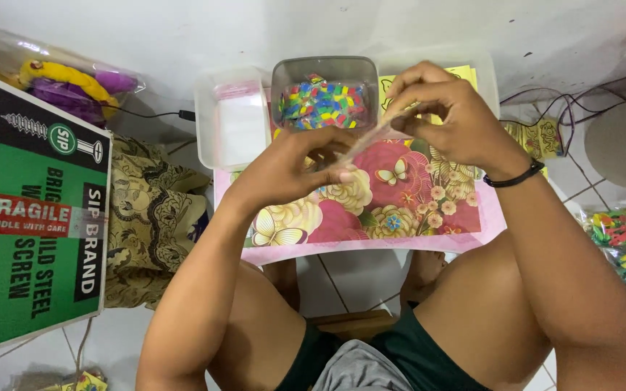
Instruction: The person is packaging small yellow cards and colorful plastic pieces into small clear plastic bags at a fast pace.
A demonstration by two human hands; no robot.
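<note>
I pinch a thin clear plastic sleeve (pixel 371 134) between my left hand (pixel 295 163) and right hand (pixel 440 116), above the flowered table (pixel 400 210) near the tub of coloured pieces (pixel 322 101). It looks light, limp, slippery; edges grip best.

A small low table (pixel 371 239), covered in a pink floral and butterfly print, is seen at frame centre on a white tiled floor (pixel 342 279). On its far edge, a clear tub of multicoloured pieces (pixel 322 94) is placed; an empty white tray (pixel 232 123) is set just left of it. Yellow sheets (pixel 465 72) are seen at upper right.
</note>
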